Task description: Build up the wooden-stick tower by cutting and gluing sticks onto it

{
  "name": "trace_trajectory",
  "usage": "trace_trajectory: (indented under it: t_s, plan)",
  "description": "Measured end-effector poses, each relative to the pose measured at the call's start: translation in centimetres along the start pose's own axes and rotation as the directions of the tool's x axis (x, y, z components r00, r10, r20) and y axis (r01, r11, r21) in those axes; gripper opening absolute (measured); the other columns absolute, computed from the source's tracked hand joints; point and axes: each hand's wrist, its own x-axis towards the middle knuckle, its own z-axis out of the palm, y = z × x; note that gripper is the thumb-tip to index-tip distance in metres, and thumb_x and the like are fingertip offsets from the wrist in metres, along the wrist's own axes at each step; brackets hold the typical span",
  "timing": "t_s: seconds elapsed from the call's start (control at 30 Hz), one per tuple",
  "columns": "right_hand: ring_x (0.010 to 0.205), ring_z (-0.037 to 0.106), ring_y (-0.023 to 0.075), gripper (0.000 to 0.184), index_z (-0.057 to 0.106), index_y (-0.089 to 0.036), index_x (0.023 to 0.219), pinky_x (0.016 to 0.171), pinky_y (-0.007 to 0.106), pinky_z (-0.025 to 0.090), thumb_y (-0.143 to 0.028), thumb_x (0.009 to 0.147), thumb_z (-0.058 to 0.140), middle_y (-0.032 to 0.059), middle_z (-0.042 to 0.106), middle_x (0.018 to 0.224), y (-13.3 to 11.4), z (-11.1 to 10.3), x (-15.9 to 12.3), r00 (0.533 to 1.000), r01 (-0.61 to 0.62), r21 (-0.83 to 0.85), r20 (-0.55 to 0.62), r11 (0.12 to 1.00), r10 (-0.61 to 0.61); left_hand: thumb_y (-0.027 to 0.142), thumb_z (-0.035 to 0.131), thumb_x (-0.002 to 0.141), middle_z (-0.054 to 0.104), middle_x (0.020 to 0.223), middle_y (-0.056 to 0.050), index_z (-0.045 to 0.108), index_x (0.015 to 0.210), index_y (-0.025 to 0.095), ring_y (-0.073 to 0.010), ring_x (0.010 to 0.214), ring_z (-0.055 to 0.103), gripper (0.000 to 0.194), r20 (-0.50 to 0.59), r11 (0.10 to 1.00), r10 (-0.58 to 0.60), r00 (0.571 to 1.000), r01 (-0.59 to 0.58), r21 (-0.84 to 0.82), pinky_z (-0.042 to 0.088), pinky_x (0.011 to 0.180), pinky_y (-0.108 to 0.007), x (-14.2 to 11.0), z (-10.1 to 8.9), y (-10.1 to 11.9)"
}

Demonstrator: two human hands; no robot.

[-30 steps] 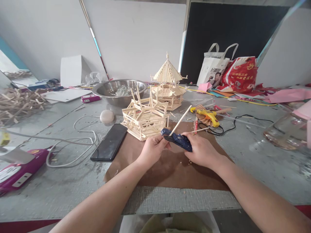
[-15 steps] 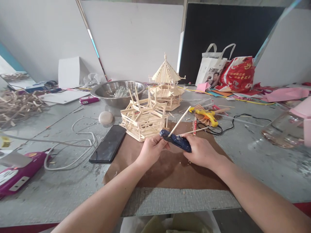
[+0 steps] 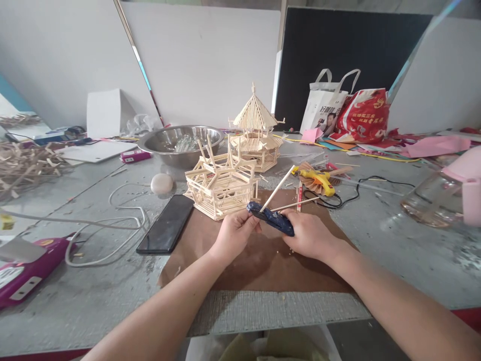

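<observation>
My right hand (image 3: 306,233) is wrapped round a dark blue hand tool (image 3: 276,220), whose exact kind I cannot make out. At the tool's left end my left hand (image 3: 236,230) is closed in a pinch at the lower end of a thin wooden stick (image 3: 278,188). The stick slants up to the right across the tool; the fingertips are partly hidden. Another wooden stick (image 3: 300,203) lies behind the tool. Just beyond my left hand stands an open hexagonal stick frame (image 3: 221,188) on brown paper (image 3: 248,271).
Behind the frame stand a roofed stick pavilion (image 3: 255,130) and a steel bowl (image 3: 180,145). A phone (image 3: 165,225), a purple power strip (image 3: 33,271) and a white cable lie left. To the right are a yellow glue gun (image 3: 317,181), its black cord and a glass jar (image 3: 432,203).
The view has shifted very slightly. Both hands, the tool and the stick keep nearly the same places and hold.
</observation>
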Motion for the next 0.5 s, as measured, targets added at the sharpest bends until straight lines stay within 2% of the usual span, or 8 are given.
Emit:
trace_trajectory:
  t_s: [0.17, 0.5]
  plan:
    - [0.076, 0.062, 0.022, 0.027, 0.053, -0.016, 0.094, 0.059, 0.027, 0.037, -0.022, 0.069, 0.044, 0.0056, 0.066, 0.082, -0.24, -0.41, 0.01, 0.999, -0.032, -0.012, 0.034, 0.999, 0.033, 0.027, 0.048, 0.078, 0.054, 0.055, 0.002, 0.054, 0.057, 0.014, -0.0106, 0.057, 0.049, 0.025, 0.004, 1.0, -0.003, 1.0, 0.003, -0.01, 0.037, 0.057, -0.021, -0.03, 0.09, 0.12]
    - [0.068, 0.061, 0.0202, 0.015, 0.051, -0.017, 0.081, 0.054, 0.026, 0.031, -0.022, 0.069, 0.044, 0.0063, 0.065, 0.076, -0.52, -0.6, 0.16, 0.998, -0.047, -0.09, 0.045, 0.995, 0.052, 0.029, 0.046, 0.078, 0.054, 0.054, 0.001, 0.053, 0.053, 0.015, -0.0114, 0.056, 0.049, 0.03, -0.019, 0.996, -0.013, 1.0, 0.014, 0.085, 0.036, 0.057, -0.022, 0.01, 0.21, 0.0]
